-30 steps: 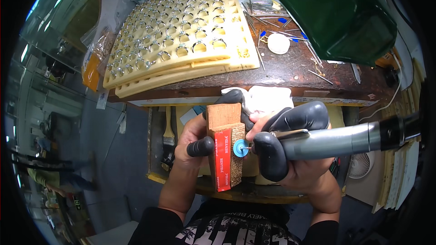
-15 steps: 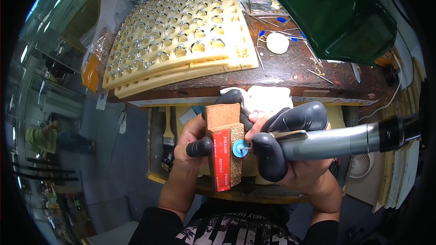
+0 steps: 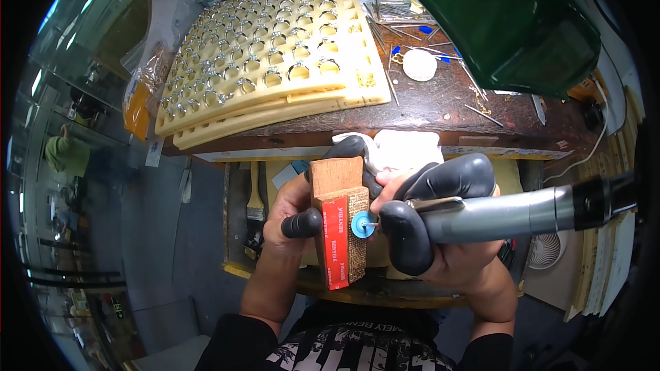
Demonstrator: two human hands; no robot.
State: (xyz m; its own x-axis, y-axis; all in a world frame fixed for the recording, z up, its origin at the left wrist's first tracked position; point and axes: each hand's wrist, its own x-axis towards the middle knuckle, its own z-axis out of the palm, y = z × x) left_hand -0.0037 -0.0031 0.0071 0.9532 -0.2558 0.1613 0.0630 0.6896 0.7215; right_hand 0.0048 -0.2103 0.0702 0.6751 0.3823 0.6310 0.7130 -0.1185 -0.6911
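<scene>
My left hand point(image 3: 294, 209), with black finger covers on its fingers and thumb, grips a wooden block point(image 3: 337, 177) upright. The block has a red printed strip along one face and a rough, textured brown side. In my right hand point(image 3: 447, 247), also in black finger covers, is a grey metal rotary handpiece point(image 3: 495, 216), held level. Its small blue disc point(image 3: 363, 225) is against the block's rough side, or very close to it. A white cloth point(image 3: 407, 150) lies just behind both hands.
Cream trays point(image 3: 275, 41) of silver rings stand at the back left of the dark wooden bench point(image 3: 440, 111). Thin burs and a round white piece point(image 3: 420, 65) lie to the right. A green lamp shade point(image 3: 515, 27) hangs overhead. A brush point(image 3: 255, 196) rests in the drawer.
My hands, the block and the handpiece stay almost in place. At the far left, a person in a green top has shifted posture.
</scene>
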